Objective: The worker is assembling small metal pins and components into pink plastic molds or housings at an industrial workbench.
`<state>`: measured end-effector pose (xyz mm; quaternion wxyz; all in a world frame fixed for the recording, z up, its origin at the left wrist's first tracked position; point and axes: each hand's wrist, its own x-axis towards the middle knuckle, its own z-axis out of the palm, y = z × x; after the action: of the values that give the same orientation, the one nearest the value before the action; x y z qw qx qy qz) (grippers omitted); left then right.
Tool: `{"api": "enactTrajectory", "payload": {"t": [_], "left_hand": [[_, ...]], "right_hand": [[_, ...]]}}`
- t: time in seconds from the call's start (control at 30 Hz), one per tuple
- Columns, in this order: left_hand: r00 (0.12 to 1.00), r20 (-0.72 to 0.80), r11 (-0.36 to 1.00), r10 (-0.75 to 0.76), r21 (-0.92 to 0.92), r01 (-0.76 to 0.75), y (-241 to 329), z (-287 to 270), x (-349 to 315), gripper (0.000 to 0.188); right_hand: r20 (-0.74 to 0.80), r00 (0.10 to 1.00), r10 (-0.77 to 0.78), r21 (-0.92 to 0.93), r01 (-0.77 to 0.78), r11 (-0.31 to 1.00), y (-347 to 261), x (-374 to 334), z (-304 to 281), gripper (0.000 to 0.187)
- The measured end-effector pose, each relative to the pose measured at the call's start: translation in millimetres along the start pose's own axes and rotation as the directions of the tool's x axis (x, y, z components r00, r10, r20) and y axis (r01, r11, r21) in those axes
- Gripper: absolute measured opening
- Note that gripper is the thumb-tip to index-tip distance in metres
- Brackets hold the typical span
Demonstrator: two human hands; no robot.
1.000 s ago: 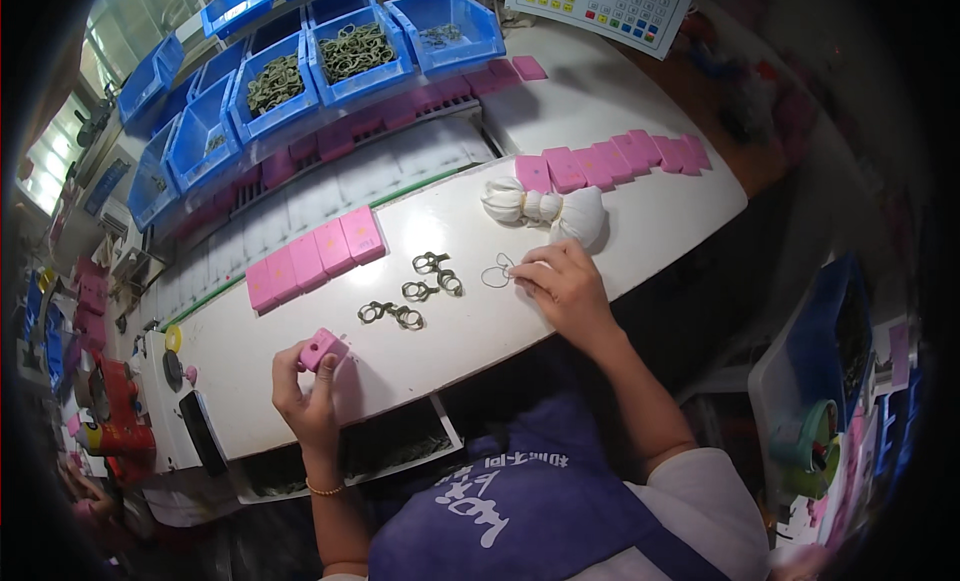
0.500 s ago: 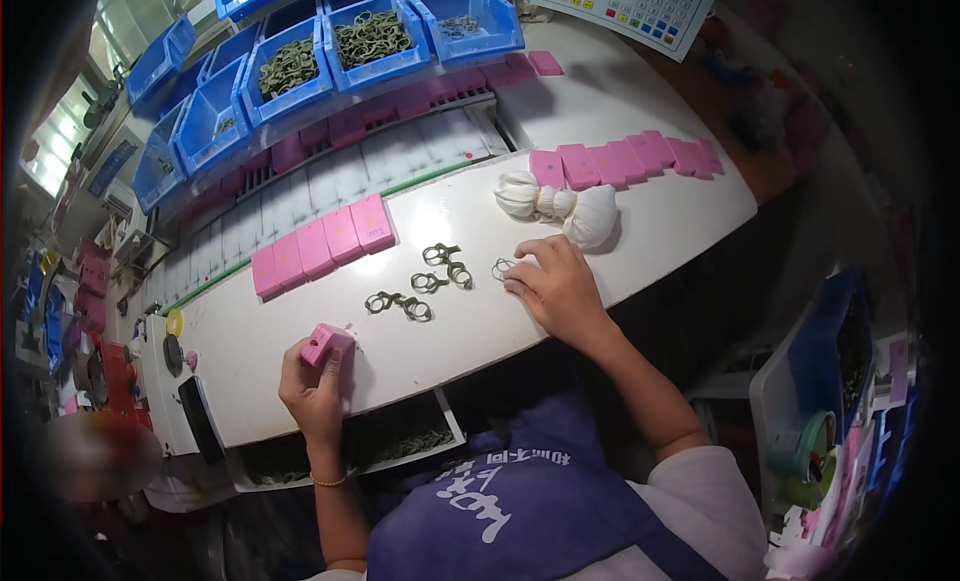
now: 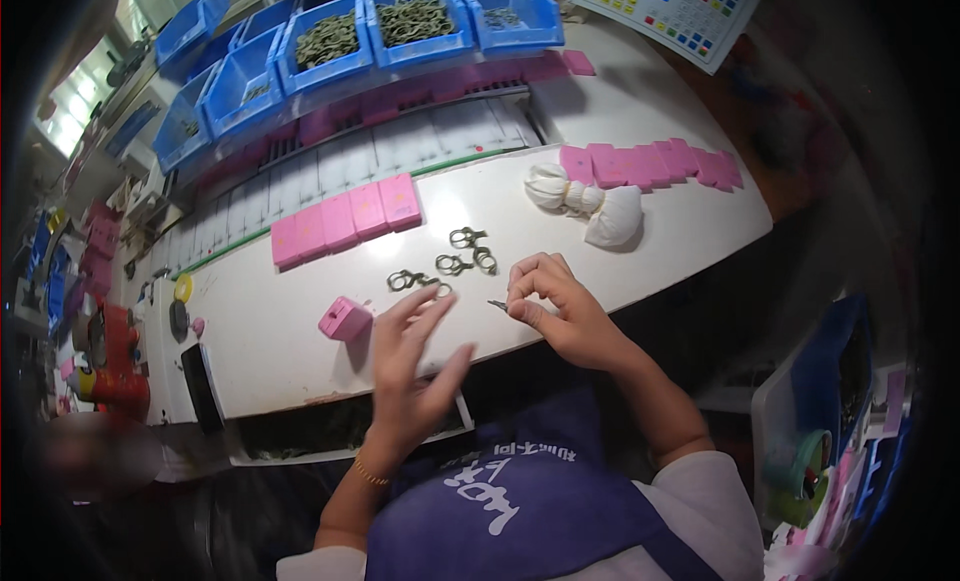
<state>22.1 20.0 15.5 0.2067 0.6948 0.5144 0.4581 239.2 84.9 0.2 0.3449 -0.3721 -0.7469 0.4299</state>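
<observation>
My right hand (image 3: 572, 319) pinches a small thin metal piece (image 3: 497, 304) above the white table; its dark tip pokes out left of the fingertips, and the rest is hidden. To the left, my left hand (image 3: 412, 356) is empty, fingers spread, slightly blurred by motion. A pink block (image 3: 346, 319) with small holes in its top stands upright just left of that hand. Dull greenish ring-shaped metal pieces lie beyond the hands: one group (image 3: 466, 253) in the middle, another (image 3: 408, 280) partly behind my left fingertips.
Pink blocks (image 3: 347, 217) lie in a row behind the rings, more (image 3: 650, 166) at the right. A tied white cloth bag (image 3: 612, 217) sits beyond my right hand. Blue bins (image 3: 420, 31) of metal parts stand at the back. An open drawer (image 3: 465, 413) juts below the front edge.
My left hand has let go of the pink block, left it standing on the table, and moved right, opening. My right hand has picked up the thin metal piece and drawn it nearer me.
</observation>
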Motion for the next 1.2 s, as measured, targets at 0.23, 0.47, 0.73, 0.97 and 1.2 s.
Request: {"api": "enactTrajectory", "payload": {"t": [0.23, 0.47, 0.73, 0.97, 1.2], "left_hand": [[0.996, -0.054, 0.997, 0.071, -0.03, -0.073, -17, 25, 6, 0.016], [0.96, -0.206, 0.94, -0.192, -0.321, 0.119, -23, 27, 8, 0.009], [0.94, 0.305, 0.823, -0.152, -0.488, 0.291, -24, 3, -1, 0.017], [0.878, -0.394, 0.957, -0.273, -0.015, 0.291, -50, -57, -27, 0.047], [0.946, -0.203, 0.963, -0.254, -0.147, 0.227, -83, -41, -20, 0.026]], "right_hand": [[0.109, 0.994, 0.008, 0.09, -0.018, 0.996, -16, -4, 11, 0.007], [0.244, 0.945, -0.216, 0.346, 0.124, 0.93, -21, -17, 23, 0.01], [0.442, 0.895, -0.059, 0.492, -0.187, 0.85, -23, -17, 19, 0.031], [0.081, 0.997, 0.002, 0.249, -0.022, 0.968, -22, -13, 15, 0.029], [0.033, 0.96, -0.28, -0.161, 0.281, 0.946, -30, 19, 41, 0.039]]}}
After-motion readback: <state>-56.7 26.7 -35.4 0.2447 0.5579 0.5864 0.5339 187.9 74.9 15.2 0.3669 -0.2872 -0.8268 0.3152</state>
